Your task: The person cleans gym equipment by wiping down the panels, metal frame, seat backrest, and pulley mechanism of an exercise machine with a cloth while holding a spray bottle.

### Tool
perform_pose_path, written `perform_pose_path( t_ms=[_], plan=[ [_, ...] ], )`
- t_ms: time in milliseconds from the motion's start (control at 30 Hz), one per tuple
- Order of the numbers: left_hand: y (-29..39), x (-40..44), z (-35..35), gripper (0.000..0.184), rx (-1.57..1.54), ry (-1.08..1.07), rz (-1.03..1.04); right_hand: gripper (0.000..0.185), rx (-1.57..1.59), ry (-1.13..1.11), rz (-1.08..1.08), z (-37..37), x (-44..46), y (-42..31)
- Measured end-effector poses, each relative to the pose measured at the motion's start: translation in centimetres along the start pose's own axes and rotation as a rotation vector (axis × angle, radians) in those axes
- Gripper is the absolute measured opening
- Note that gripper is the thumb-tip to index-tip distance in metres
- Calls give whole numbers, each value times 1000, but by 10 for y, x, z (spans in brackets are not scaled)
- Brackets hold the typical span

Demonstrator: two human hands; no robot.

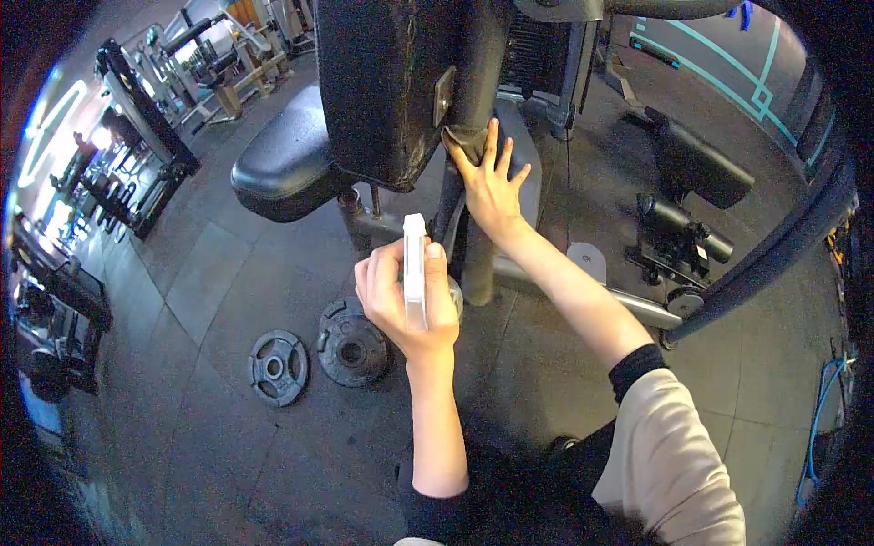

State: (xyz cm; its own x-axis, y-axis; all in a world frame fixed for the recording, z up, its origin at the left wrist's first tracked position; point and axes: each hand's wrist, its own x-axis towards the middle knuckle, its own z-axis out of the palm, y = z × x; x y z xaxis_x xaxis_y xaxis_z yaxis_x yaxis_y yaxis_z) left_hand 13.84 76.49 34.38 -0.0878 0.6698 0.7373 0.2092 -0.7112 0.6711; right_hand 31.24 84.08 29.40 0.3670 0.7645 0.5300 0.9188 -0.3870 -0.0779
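My left hand (410, 291) is wrapped round a white and clear spray bottle (415, 268), held upright below the machine's backrest. My right hand (492, 182) is spread, its fingers apart, against a dark cloth (469, 139) at the machine's black frame post. Whether the fingers grip the cloth cannot be made out. Just left of that hand is the thick black backrest (369, 100), with worn edges. The black padded seat (287, 159) juts out to the left of the backrest.
Two weight plates, a smaller one (279, 368) and a larger one (352, 342), lie on the dark floor. A machine with black roller pads (701, 159) stands at right, beside a thick slanted bar (774, 255). Racks line the left side.
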Motion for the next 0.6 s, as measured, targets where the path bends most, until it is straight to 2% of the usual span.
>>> perform_pose_path(
  t_ms=[33,67,100,167,267,367,400,433,500,567,600],
  plan=[
    [0,0,0,17,-4,4,-22,69,-25,-39,-18,4,-3,5],
    [1,0,0,17,-12,10,-44,71,-120,12,-104,16,-16,12],
    [3,0,0,17,-17,12,-64,68,-130,-73,-175,29,-28,19],
    [6,-5,1,17,-70,37,-73,59,-169,-287,-174,39,-54,20],
    [8,-9,3,17,-121,44,-77,48,270,-540,65,23,-73,20],
    [10,-9,0,16,-85,-18,-23,46,527,-871,345,-21,-71,26],
    [8,-7,0,16,-46,-31,42,51,518,-834,282,-32,-73,31],
    [8,-3,1,15,-10,-45,112,52,656,-703,271,-28,-74,39],
    [14,0,-2,17,52,-34,108,56,927,-433,258,-19,-78,53],
    [25,8,-7,17,131,-10,173,59,1358,-294,309,-44,-67,57],
    [36,13,-7,19,72,34,92,60,1428,-215,266,-57,-61,57]
  ],
)
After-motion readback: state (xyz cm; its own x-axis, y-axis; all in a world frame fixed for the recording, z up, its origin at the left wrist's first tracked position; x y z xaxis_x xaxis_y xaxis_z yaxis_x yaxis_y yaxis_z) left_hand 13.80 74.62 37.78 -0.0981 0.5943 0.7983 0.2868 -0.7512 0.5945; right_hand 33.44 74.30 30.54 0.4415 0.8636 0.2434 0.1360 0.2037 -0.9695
